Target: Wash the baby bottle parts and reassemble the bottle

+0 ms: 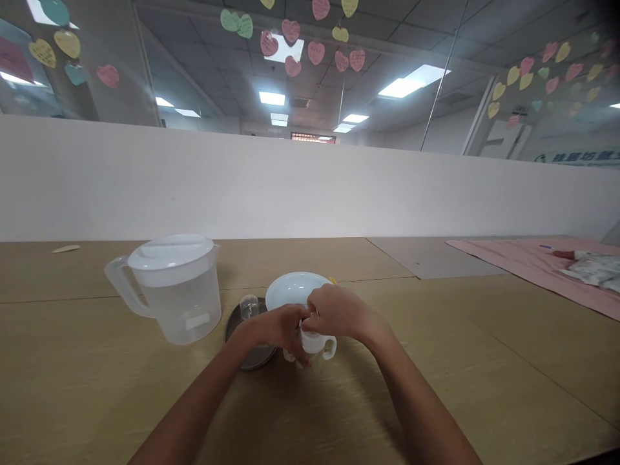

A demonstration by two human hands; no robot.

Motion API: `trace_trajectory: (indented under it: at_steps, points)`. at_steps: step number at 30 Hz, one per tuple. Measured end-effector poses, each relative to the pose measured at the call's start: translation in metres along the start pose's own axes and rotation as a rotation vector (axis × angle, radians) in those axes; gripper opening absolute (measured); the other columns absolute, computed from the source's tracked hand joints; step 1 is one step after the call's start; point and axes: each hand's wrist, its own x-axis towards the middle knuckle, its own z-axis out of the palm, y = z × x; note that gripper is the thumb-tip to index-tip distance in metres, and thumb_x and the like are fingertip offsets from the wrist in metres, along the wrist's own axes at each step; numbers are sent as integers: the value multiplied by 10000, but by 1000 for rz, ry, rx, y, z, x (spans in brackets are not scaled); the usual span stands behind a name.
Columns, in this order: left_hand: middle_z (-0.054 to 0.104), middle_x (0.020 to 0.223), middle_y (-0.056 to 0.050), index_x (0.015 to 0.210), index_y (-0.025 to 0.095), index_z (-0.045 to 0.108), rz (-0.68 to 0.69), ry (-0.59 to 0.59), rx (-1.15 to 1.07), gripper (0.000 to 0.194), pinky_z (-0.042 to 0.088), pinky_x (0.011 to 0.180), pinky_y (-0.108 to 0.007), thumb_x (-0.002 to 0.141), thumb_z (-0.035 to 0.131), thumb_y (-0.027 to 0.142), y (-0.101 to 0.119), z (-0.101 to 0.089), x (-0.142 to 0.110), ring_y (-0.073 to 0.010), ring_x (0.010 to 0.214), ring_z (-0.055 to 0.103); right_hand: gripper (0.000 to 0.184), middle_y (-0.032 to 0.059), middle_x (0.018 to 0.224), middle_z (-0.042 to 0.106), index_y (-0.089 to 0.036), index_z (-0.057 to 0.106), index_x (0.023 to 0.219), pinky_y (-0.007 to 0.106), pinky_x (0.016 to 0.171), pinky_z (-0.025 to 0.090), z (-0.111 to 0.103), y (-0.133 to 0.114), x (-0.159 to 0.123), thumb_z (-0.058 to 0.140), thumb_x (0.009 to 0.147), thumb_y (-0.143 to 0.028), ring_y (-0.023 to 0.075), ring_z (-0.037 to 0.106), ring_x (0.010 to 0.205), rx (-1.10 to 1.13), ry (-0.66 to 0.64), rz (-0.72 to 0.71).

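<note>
A small white cup (314,342) with a looped handle on its right is in front of me, partly covered by my fingers. My left hand (285,326) is closed round the cup's left side, fingers pointing down. Just above the rim my right hand (336,310) is closed in a pinch, close against my left thumb; what it holds is hidden. A white bowl (293,287) stands right behind the hands. Left of them lies a dark round tray (242,352) with a small clear glass (249,307) on it.
A lidded clear plastic pitcher (179,303) stands on the left, its handle facing left. A pink cloth (523,258) with items on it covers the table's far right. A flat tan piece (66,248) lies at the back left. A white wall (290,187) bounds the table (436,361).
</note>
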Motion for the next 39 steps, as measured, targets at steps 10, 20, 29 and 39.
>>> trace_trajectory:
  at_steps: [10, 20, 29, 39]
  points:
    - [630, 904, -3, 906, 167, 607, 7, 48, 62, 510, 432, 649, -229, 432, 770, 264, -1, 4, 3, -193, 821, 571, 100, 50, 746, 585, -168, 543, 759, 223, 447, 217, 22, 3, 3, 486, 678, -181, 139, 499, 611, 8, 91, -33]
    - [622, 772, -18, 767, 154, 623, -171, 8, 313, 355, 410, 530, -236, 497, 705, 371, 15, 5, -5, -193, 688, 585, 161, -10, 631, 532, -182, 503, 686, 219, 542, 326, 76, 23, -7, 532, 754, -325, 117, 485, 597, 276, 579, -92]
    - [530, 1182, -74, 1199, 207, 440, -409, 338, 488, 691, 425, 816, -274, 572, 692, 353, -24, -40, -36, -235, 1049, 511, 323, 87, 924, 568, -166, 459, 1071, 322, 694, 435, 144, 46, -5, 521, 781, -295, 204, 531, 836, 356, 870, -372]
    - [636, 907, -154, 908, 111, 566, -653, 395, 714, 281, 444, 726, -353, 631, 582, 67, -63, -29, -25, -284, 879, 599, 435, 55, 802, 582, -170, 486, 974, 283, 591, 457, 157, 43, 1, 622, 681, -462, 175, 553, 701, 426, 902, -226]
